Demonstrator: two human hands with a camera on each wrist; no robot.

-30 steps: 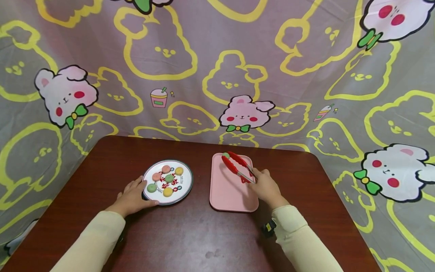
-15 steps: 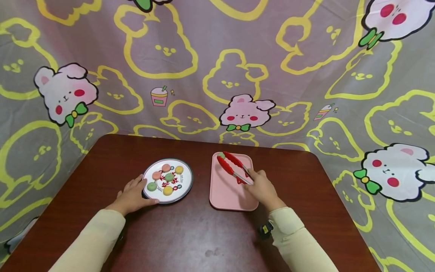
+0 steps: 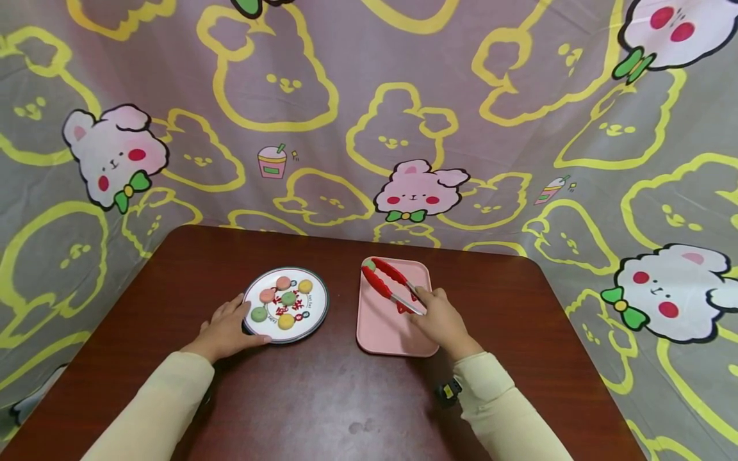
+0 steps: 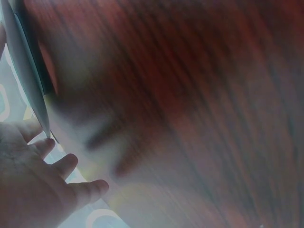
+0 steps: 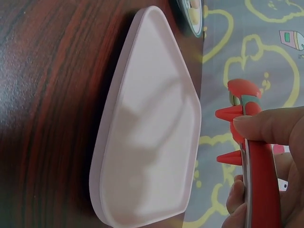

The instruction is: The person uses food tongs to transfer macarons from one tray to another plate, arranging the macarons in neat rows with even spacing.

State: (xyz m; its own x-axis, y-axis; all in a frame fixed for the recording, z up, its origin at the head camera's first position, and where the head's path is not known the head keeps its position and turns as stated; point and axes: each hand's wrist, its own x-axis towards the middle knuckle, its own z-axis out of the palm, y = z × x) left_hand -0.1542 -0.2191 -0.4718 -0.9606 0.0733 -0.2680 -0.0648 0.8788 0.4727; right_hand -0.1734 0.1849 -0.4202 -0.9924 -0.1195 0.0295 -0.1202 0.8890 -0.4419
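My right hand point(image 3: 442, 323) grips a pair of tongs point(image 3: 383, 289) with red tips and metal arms. Between the tips sits a green macaron point(image 3: 368, 264), over the far left corner of a pink tray point(image 3: 396, 333). The right wrist view shows the tongs point(image 5: 264, 185) above the tray point(image 5: 152, 118), which bears their shadow. My left hand point(image 3: 225, 330) rests against a round white plate point(image 3: 314, 308), fingers spread along its left rim and thumb at the near rim. Several pink, yellow and green macarons point(image 3: 288, 299) lie on the plate.
A dark brown wooden table point(image 3: 311, 397) carries the plate at the left and the tray at the right. Behind it hangs a patterned cloth point(image 3: 323, 77) with bear and rabbit drawings, meeting the table's far edge.
The tongs with the green macaron have moved left across the far end of the tray, to its far left corner. My left hand has stayed on the plate's rim.
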